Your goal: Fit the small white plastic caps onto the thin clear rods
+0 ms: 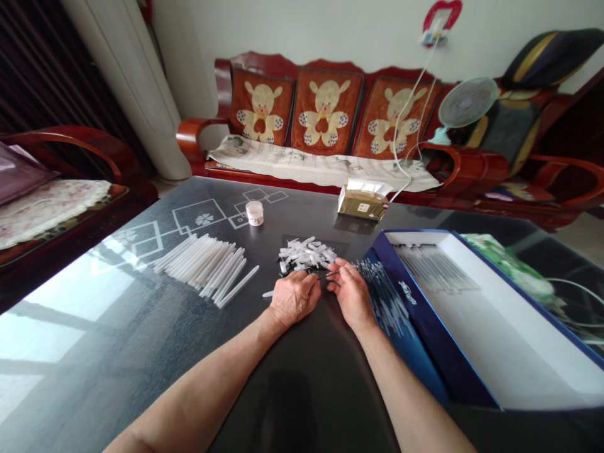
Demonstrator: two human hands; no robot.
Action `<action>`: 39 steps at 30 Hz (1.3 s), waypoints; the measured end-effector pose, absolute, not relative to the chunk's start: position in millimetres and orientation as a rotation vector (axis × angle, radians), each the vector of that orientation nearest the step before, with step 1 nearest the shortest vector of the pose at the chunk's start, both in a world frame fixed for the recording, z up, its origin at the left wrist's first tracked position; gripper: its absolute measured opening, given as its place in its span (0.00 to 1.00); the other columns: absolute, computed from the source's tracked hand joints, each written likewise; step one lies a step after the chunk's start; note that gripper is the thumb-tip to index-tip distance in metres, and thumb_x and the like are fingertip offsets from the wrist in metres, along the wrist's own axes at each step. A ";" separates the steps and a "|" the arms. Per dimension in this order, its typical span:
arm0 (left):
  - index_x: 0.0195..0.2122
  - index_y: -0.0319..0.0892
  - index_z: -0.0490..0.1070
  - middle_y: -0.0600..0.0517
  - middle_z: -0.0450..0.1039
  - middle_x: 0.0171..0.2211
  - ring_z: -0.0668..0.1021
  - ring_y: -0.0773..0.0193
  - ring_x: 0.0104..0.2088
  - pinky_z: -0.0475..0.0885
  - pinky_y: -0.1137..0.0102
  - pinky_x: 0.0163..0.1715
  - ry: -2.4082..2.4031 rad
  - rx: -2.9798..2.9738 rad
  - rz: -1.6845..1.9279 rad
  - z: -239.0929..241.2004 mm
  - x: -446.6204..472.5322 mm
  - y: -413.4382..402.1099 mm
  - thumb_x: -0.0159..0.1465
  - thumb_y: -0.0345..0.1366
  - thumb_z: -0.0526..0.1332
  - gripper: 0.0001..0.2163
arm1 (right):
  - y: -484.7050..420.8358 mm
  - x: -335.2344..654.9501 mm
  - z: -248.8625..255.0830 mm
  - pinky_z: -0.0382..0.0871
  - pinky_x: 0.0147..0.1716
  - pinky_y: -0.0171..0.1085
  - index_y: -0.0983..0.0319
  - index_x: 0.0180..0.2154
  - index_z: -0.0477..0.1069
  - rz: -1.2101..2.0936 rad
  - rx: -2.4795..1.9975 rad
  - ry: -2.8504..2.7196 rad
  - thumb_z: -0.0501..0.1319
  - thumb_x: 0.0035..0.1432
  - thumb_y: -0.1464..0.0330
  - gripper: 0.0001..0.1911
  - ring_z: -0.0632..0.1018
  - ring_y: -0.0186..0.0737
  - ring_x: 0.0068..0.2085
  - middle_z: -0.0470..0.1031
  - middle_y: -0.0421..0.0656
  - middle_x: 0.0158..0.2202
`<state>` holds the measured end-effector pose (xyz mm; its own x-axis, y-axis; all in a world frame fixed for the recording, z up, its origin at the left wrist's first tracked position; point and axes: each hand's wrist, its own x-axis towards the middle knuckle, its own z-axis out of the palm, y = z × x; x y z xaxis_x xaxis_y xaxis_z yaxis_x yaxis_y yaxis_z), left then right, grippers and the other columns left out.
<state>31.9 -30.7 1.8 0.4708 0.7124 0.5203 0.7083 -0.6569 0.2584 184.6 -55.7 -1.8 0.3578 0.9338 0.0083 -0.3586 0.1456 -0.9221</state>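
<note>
My left hand (295, 297) is closed around a white pen barrel (268, 294), whose end pokes out on the left. Close beside it, my right hand (350, 292) has its fingertips pinched at a thin dark stick, probably a pen refill (333, 274), in the gap between the hands; the fingers partly hide it. Just beyond both hands lies a heap of small white pen caps (306, 251) with black pieces at its near edge. White pen barrels (207, 264) lie in a pile to the left. Dark-tipped refills (384, 296) are spread to the right of my right hand.
A blue box (443, 327) with a white inside stands at the right, a row of slim pens (436, 267) at its far end. Farther back are a small round tub (255, 212) and a tissue box (363, 200). A green and white packet (509, 267) lies beyond the blue box.
</note>
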 end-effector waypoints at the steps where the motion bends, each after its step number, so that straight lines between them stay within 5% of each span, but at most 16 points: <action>1: 0.30 0.44 0.73 0.53 0.71 0.25 0.74 0.65 0.27 0.65 0.73 0.26 1.323 2.684 0.939 1.8 31.7 -30.5 0.66 0.36 0.54 0.10 | -54.5 186.1 -0.4 0.70 0.25 0.31 0.59 0.41 0.73 1.014 -0.990 -0.637 0.66 0.51 0.58 0.17 0.77 0.34 0.31 0.78 0.41 0.36; 11: 0.52 0.40 0.69 0.48 0.72 0.34 0.73 0.60 0.34 0.70 0.68 0.35 1.169 2.822 1.004 1.0 32.0 -29.7 0.68 0.34 0.51 0.15 | -52.5 191.3 0.4 0.74 0.29 0.35 0.60 0.36 0.71 0.837 -1.113 -0.603 0.68 0.48 0.60 0.16 0.78 0.35 0.29 0.79 0.41 0.32; 16: 0.55 0.40 0.67 0.48 0.72 0.33 0.73 0.59 0.34 0.70 0.68 0.33 1.247 2.801 1.026 -0.4 31.9 -28.0 0.69 0.34 0.49 0.16 | -58.5 188.0 3.5 0.72 0.42 0.42 0.61 0.36 0.77 0.353 -1.334 -1.328 0.59 0.58 0.65 0.09 0.77 0.43 0.43 0.77 0.47 0.40; 22: 0.54 0.42 0.67 0.48 0.72 0.31 0.74 0.60 0.34 0.69 0.70 0.34 1.344 2.707 1.093 -0.9 30.7 -26.5 0.68 0.33 0.50 0.15 | -63.9 193.2 -0.3 0.65 0.48 0.46 0.61 0.41 0.78 -0.225 -1.626 -1.687 0.53 0.54 0.77 0.18 0.71 0.48 0.47 0.74 0.49 0.46; 30: 0.54 0.41 0.66 0.48 0.73 0.32 0.75 0.60 0.35 0.70 0.68 0.36 1.334 2.636 1.151 -3.0 30.3 -24.8 0.67 0.32 0.51 0.15 | -63.1 194.9 -3.1 0.61 0.47 0.44 0.59 0.34 0.77 -0.243 -1.641 -1.668 0.53 0.52 0.79 0.16 0.73 0.45 0.46 0.75 0.45 0.43; 39: 0.46 0.40 0.66 0.48 0.75 0.35 0.77 0.60 0.38 0.73 0.67 0.41 1.262 2.505 1.270 -10.2 31.4 -20.4 0.66 0.31 0.52 0.09 | -71.3 189.3 1.4 0.58 0.47 0.46 0.58 0.37 0.77 -0.230 -1.716 -1.856 0.59 0.52 0.74 0.12 0.71 0.47 0.46 0.75 0.45 0.42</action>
